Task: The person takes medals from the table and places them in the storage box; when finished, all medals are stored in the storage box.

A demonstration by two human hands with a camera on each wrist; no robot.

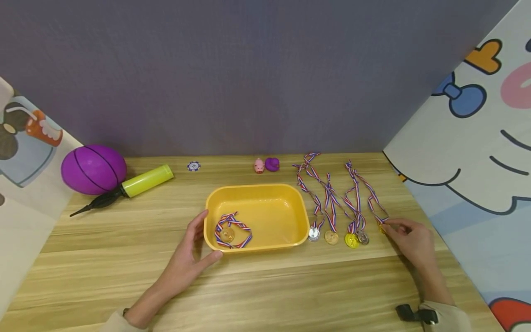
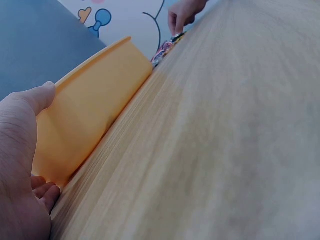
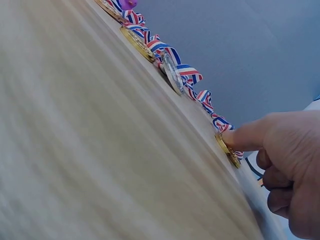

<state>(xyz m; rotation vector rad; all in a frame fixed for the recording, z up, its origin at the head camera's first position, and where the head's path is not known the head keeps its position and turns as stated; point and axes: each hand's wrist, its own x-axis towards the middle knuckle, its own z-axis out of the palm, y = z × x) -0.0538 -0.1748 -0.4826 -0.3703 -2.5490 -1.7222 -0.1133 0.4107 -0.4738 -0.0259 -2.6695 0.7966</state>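
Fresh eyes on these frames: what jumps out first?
The yellow tray at table centre, one ribboned medal coiled inside, the left hand holding its near-left corner. To its right a row of medals lies on the table, the right hand fingering the rightmost. A purple ball sits far left.

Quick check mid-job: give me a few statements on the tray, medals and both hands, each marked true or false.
1. One medal lies in the yellow tray. True.
2. The left hand holds a medal. False: it grips the tray's near left corner.
3. The right hand touches the rightmost medal on the table. True.
4. The purple ball sits in the tray. False: it lies at the table's far left, beside the pump.
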